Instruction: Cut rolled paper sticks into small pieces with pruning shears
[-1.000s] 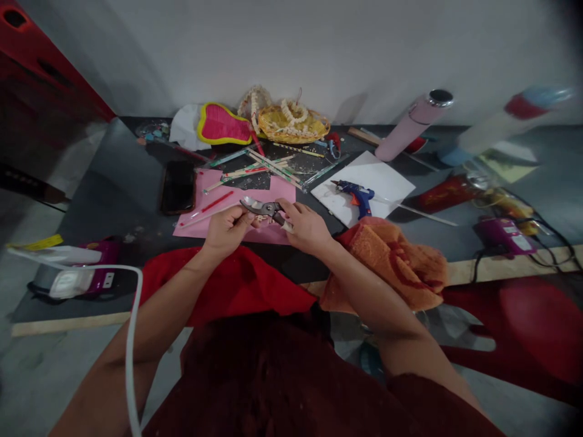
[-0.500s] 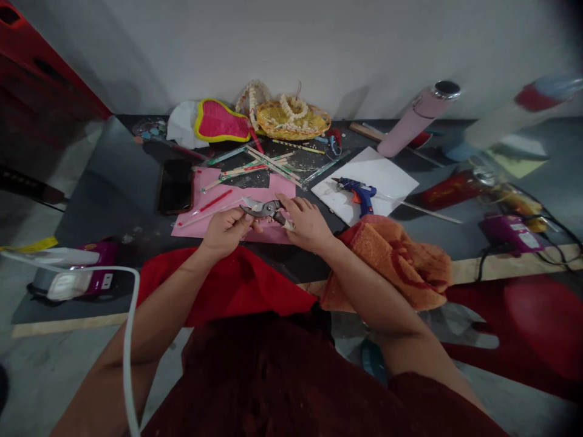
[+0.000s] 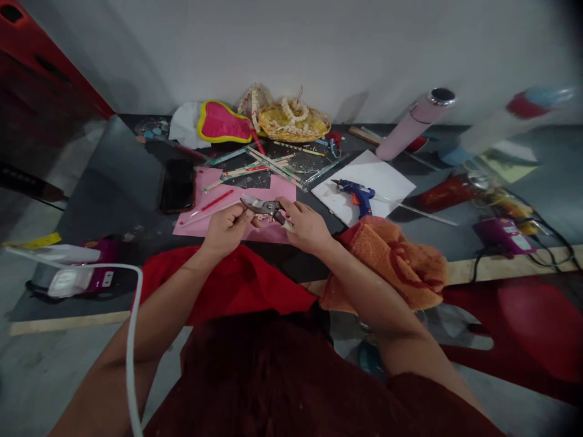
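Observation:
My right hand (image 3: 308,227) is wrapped round the handles of a pair of pruning shears (image 3: 266,208), whose blades point left. At the blade tips, my left hand (image 3: 228,228) is closed with thumb and fingers pinched; what it holds is too small to make out. Both hands are over a pink sheet (image 3: 212,179) on the dark table. Small pale bits (image 3: 264,217) lie on the sheet just below the shears. A red stick (image 3: 217,200) rests on the sheet, left of the blades.
Patterned sticks (image 3: 276,167) lie behind the hands, before a wicker basket (image 3: 296,130). A blue glue gun (image 3: 359,195) sits on a white board (image 3: 387,176). Further out are a black phone (image 3: 177,186), an orange towel (image 3: 401,258) and a pink flask (image 3: 412,127).
The shear blades look closer together than before. Both hands have stayed nearly in place, and the whole view has shifted slightly.

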A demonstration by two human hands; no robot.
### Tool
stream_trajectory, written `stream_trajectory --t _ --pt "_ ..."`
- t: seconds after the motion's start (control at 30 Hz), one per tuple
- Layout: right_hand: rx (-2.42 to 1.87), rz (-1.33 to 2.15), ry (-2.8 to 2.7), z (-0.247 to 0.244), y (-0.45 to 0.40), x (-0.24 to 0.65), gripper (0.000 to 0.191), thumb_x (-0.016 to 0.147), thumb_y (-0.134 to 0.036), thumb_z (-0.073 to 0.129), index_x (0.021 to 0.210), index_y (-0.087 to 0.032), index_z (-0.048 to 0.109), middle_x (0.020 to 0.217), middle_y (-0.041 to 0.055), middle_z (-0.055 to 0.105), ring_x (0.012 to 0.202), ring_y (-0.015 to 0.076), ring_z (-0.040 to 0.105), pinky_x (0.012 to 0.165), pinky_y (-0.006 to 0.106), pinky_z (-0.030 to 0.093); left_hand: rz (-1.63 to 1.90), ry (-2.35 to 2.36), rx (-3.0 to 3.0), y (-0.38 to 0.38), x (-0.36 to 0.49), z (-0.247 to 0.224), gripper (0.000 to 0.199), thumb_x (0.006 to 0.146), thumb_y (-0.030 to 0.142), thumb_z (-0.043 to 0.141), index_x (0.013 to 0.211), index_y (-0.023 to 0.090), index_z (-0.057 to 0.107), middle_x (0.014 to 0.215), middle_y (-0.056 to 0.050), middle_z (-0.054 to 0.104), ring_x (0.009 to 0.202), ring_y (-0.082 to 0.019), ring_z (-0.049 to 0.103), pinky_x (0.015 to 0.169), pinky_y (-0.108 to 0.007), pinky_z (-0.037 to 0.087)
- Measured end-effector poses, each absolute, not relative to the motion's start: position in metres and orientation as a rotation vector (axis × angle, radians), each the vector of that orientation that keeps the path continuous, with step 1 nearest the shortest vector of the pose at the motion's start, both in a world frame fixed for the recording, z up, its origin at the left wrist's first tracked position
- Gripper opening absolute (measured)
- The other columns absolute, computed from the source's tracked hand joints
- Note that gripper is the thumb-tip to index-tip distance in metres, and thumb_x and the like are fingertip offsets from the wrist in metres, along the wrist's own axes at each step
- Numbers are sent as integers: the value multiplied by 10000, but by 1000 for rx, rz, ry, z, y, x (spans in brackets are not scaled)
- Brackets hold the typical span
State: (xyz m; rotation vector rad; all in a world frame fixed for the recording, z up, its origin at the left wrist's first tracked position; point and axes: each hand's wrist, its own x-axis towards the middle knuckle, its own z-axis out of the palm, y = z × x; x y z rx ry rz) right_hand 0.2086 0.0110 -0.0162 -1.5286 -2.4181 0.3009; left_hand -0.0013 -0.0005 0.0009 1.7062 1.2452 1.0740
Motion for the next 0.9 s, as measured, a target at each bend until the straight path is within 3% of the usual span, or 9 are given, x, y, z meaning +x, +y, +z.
stream_trajectory --t 0.13,0.33,0.53,0.73,0.9 --pt "-1511 274 -2407 -19 15 209 611 850 -303 474 1433 -210 315 1201 107 573 1072 273 524 896 376 416 1138 1316 1696 0 -1 -2 212 873 270 520 815 142 679 751 -34 713 483 -67 523 469 -185 403" --pt "-1496 223 -2478 -18 16 213 682 832 -302 486 1466 -204 257 1299 118 516 1118 295 483 896 409 413 1101 1236 1720 0 -1 -2 263 878 249 492 726 136 674 667 -28 686 435 -55 467 432 -176 370" --pt "-1471 212 -2455 -21 16 214 600 875 -343 454 1442 -213 306 1228 107 557 1084 277 515 895 388 410 1075 1231 1706 0 -2 1 285 884 270 501 711 139 686 485 11 553 425 -65 429 428 -178 332" --pt "-1488 259 -2432 -17 11 210 526 902 -346 432 1407 -222 350 1121 92 603 1003 244 560 847 331 420 1121 1186 1655 -1 -3 -2 292 890 302 512 726 135 688 634 -23 649 443 -52 428 442 -181 342" --pt "-1548 263 -2450 -14 8 208 512 899 -358 443 1388 -230 365 1057 91 618 945 239 576 787 308 418 1128 1196 1625 0 -4 -6 308 901 327 503 734 143 686 510 6 568 450 -73 458 452 -188 354"
